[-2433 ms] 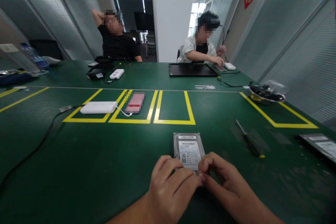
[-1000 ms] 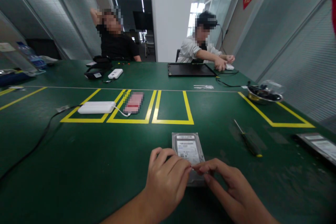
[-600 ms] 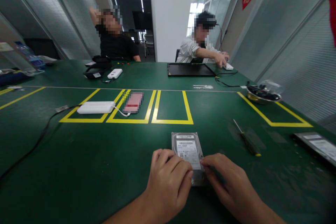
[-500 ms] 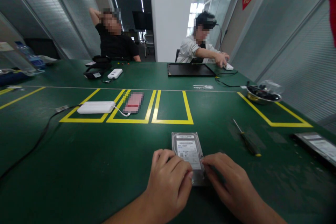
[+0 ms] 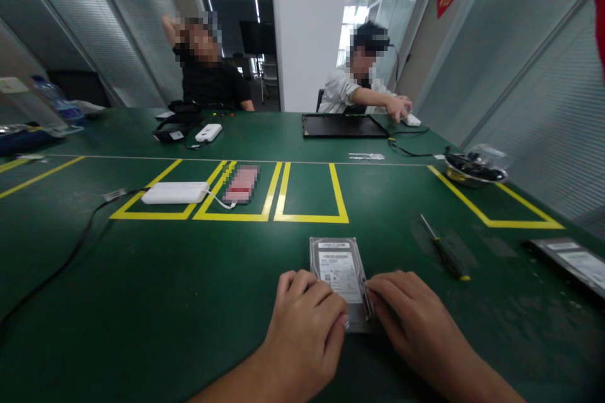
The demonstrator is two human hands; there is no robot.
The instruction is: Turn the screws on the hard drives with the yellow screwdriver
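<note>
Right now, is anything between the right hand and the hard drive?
Nothing visible: the fingers of the right hand are at the right edge of the hard drive. The screwdriver lies farther right, out of the way.

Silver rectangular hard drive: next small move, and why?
Likely press gently with the bare right hand at the right edge of the silver rectangular hard drive: that hand's fingertips are there, and the bare left hand covers the lower-left part, seemingly well placed to brace it.
</note>
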